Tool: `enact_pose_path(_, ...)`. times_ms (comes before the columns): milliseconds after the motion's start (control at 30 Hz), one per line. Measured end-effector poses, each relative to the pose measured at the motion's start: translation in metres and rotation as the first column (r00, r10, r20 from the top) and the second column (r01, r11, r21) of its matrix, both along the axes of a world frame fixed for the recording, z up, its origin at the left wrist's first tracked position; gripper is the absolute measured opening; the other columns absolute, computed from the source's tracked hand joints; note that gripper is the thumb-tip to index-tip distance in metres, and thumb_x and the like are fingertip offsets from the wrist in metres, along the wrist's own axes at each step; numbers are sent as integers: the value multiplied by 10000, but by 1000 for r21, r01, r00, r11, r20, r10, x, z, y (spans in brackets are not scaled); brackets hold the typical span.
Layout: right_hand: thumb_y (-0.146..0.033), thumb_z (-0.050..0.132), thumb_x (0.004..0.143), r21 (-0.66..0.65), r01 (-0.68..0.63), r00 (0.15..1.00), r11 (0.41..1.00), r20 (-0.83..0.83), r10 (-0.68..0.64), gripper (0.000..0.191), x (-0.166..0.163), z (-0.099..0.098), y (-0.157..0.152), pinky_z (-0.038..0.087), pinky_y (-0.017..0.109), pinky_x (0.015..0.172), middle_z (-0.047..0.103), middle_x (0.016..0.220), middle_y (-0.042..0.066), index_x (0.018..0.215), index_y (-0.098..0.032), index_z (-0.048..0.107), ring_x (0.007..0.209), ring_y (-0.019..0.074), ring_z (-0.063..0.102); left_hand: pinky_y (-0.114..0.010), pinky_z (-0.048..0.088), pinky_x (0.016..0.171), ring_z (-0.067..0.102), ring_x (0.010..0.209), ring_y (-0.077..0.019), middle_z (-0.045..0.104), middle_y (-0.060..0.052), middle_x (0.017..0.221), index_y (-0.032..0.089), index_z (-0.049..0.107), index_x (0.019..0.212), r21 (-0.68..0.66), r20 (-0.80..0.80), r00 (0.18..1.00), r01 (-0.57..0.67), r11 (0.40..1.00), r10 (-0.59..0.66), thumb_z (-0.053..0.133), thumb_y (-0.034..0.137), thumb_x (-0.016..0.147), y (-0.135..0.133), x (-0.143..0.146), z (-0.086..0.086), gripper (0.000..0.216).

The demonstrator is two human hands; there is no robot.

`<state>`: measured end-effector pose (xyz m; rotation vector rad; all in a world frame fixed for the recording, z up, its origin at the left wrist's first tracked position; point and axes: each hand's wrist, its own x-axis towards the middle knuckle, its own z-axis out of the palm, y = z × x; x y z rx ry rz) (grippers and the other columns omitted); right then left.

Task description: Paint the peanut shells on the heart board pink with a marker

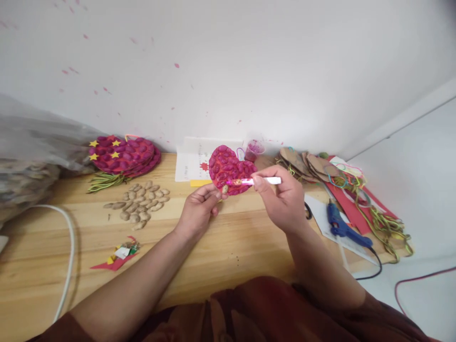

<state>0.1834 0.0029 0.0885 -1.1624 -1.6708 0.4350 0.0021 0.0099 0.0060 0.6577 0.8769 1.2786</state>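
A heart-shaped piece point(228, 164) covered with magenta-painted peanuts is held up over the table, its lower left edge pinched in my left hand point(197, 206). By that thumb one peanut point(225, 189) still shows its tan shell. My right hand point(283, 199) grips a white-handled paintbrush point(273, 180), whose pink-stained end lies across the lower part of the heart. A plastic cup point(255, 148) with magenta paint stands behind the heart.
Loose peanuts point(140, 202) and paper scraps point(119, 254) lie left. Starred magenta pieces point(124, 154) lean at the wall beside a peanut bag point(26, 185). On the right are cardboard pieces point(297, 164), a blue glue gun point(344, 228) with cord, red paper point(351, 209) and yarn point(386, 228).
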Motion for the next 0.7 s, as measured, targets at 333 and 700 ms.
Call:
enact_pose_path(333,-302,677,931,45,-2,996,999,92,-2,77,1,-11,1,480,352,788,722,881,11,943,-233,709,825,177,661,-186,346,446,551,586,-95,754,-47,791,183,791,963,15,-39,999,14,1000,-14,922,355,663,-1,0,0,370)
enact_pose_path(700,-290,672,932,45,24,995,999,96,-28,65,3,-15,4,478,355,794,725,884,12,940,-233,701,817,175,662,-173,358,444,588,628,-106,757,-48,796,189,797,971,29,-40,999,18,999,-17,920,342,673,-2,1,-2,357)
